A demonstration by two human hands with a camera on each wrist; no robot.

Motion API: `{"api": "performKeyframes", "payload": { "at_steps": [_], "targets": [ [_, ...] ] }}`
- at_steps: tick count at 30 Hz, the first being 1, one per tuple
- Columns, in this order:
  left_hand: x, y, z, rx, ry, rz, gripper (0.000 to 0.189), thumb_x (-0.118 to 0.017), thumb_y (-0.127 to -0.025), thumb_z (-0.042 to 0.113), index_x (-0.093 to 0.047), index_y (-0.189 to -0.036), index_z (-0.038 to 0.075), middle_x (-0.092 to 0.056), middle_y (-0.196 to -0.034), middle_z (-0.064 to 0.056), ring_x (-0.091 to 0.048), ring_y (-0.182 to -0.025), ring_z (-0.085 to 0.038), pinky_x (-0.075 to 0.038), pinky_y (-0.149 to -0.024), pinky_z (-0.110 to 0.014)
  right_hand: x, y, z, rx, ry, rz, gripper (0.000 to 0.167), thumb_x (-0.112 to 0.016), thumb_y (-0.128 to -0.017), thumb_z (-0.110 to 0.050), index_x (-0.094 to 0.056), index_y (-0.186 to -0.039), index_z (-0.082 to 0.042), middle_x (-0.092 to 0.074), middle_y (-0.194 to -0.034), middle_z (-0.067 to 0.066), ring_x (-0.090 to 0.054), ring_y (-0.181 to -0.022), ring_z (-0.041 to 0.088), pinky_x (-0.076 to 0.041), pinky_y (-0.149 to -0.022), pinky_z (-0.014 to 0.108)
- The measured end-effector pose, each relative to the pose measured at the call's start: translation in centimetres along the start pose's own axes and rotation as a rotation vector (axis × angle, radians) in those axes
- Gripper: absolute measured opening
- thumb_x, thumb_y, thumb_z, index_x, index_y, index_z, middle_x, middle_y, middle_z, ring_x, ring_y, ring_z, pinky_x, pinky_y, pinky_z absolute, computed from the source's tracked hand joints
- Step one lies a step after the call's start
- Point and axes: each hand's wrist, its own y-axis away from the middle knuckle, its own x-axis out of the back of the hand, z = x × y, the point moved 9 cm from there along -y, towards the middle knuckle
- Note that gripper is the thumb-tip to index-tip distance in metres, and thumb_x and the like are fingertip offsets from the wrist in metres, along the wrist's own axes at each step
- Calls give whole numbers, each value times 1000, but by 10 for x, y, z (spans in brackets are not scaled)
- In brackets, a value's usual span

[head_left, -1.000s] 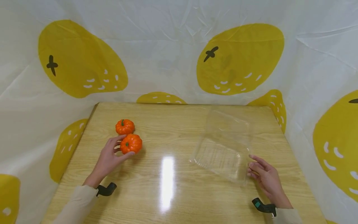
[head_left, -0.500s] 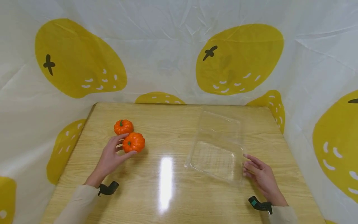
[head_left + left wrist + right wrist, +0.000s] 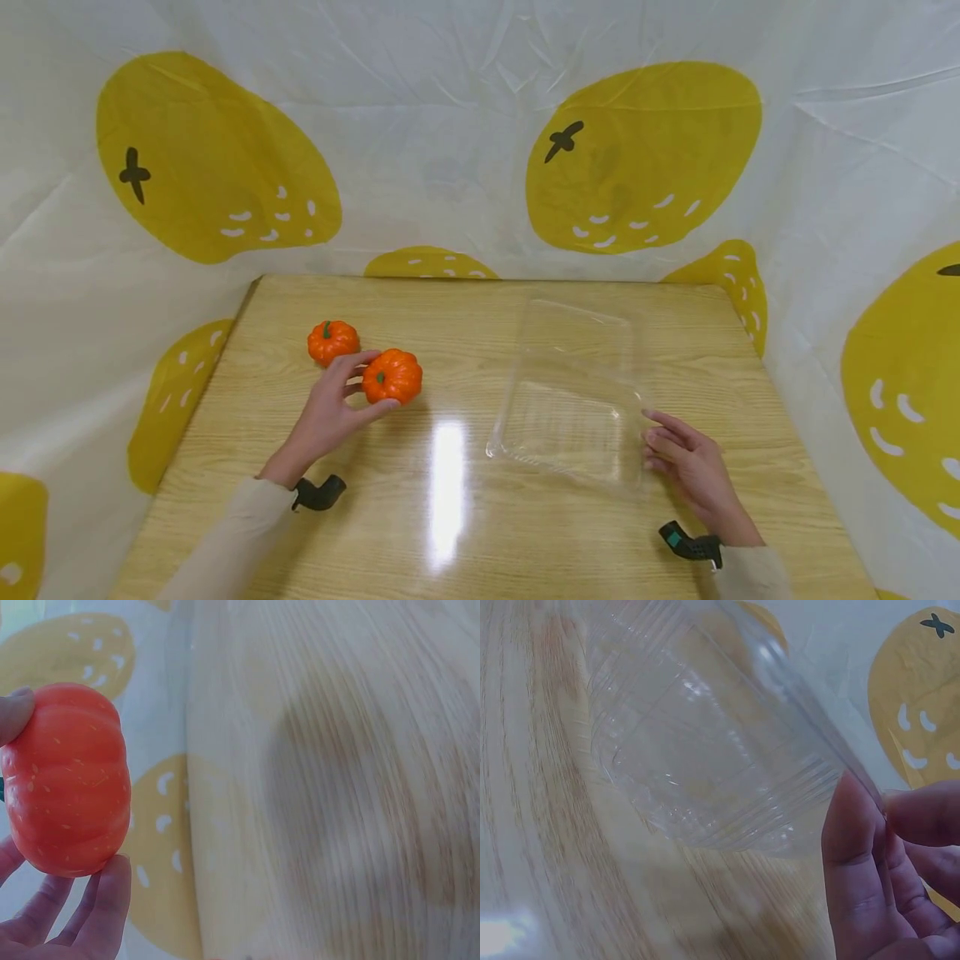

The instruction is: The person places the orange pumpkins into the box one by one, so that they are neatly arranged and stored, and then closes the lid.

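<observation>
My left hand [image 3: 330, 415] grips a small orange pumpkin [image 3: 393, 377] between thumb and fingers. In the left wrist view the pumpkin [image 3: 71, 780] hangs above the table, its shadow falling on the wood. A second orange pumpkin [image 3: 333, 342] with a green stem sits on the table just behind the left hand. Over on the right, my right hand [image 3: 693, 471] pinches the rim of a clear plastic clamshell container [image 3: 562, 425], whose lid stands open toward the back. The right wrist view shows the ribbed clear container [image 3: 705, 750] with its edge between thumb and fingers.
A wood-grain table [image 3: 450, 333] lies beneath both hands, with a bright light reflection near its front middle. White cloth [image 3: 435, 125] printed with large yellow fruit surrounds the table at the back and sides.
The left hand has carried its pumpkin to the right, away from the second one. The right hand and the clear container have shifted a little to the left.
</observation>
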Motion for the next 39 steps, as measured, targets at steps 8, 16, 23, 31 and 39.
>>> {"api": "performKeyframes", "payload": {
  "at_steps": [8, 16, 23, 31, 39],
  "targets": [
    [-9, -4, 7, -41, 5, -21, 73, -90, -82, 31, -54, -144, 17, -56, -138, -8, -61, -124, -32, -60, -98, -55, -14, -4, -2, 27, -28, -53, 36, -61, -102, -2, -67, -135, -15, -77, -101, -5, -73, -85, 8, -64, -70, 24],
    [-17, -6, 11, -42, 7, -45, 72, -90, -82, 31, -55, -144, 18, -56, -137, -9, -62, -124, -33, -60, -99, -54, -18, -9, 1, 15, 37, -58, 45, -64, -102, -8, -55, -146, -2, -75, -101, -6, -72, -84, 7, -64, -70, 25],
    [-24, -10, 16, -68, 2, -53, 73, -90, -82, 30, -56, -144, 17, -58, -138, -9, -63, -122, -32, -62, -97, -50, -25, -12, 1, 24, 14, -93, 42, -62, -103, -6, -56, -144, -3, -74, -101, -5, -73, -84, 7, -65, -70, 25],
    [-34, -13, 21, -74, -1, -77, 74, -90, -81, 33, -56, -145, 18, -57, -135, -9, -62, -123, -31, -62, -98, -47, -34, -16, 3, 28, 11, -112, 40, -62, -102, -5, -58, -142, -5, -74, -101, -5, -73, -84, 7, -65, -70, 25],
    [-48, -12, 27, -87, -12, -117, 72, -90, -82, 32, -56, -144, 20, -58, -135, -5, -60, -124, -25, -61, -100, -44, -41, -19, 4, 39, 3, -122, 41, -63, -101, -4, -58, -142, -2, -74, -99, -4, -72, -82, 7, -64, -69, 24]
  ]
}}
